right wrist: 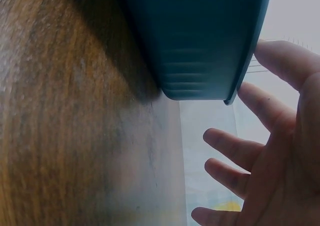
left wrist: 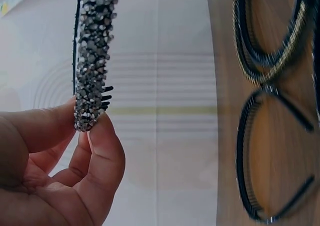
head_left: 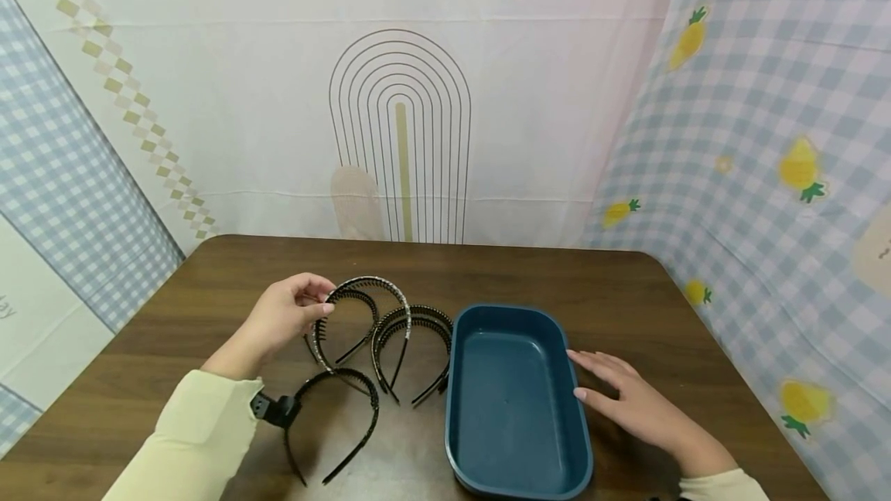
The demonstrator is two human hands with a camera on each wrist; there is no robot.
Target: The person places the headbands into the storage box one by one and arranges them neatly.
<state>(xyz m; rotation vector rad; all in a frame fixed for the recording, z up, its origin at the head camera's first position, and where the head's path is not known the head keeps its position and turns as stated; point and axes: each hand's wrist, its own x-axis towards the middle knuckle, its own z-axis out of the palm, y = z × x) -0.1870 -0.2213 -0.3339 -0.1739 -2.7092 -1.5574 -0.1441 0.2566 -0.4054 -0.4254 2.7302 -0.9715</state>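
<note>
Between thumb and fingers my left hand pinches a headband covered in glittering silver-grey stones, raised over the table. Beneath and around it lie several dark toothed headbands: one nearest me, one behind the held one, and an overlapping group beside the bin. A blue plastic bin stands to their right, with nothing inside. My right hand has its fingers spread at the bin's right rim; in the right wrist view the thumb and index fingertip touch that rim.
The brown wooden table has rounded back corners. Behind it hangs a pale printed cloth, with a blue checked cloth along the right side. A black strap mount sits on the left wrist.
</note>
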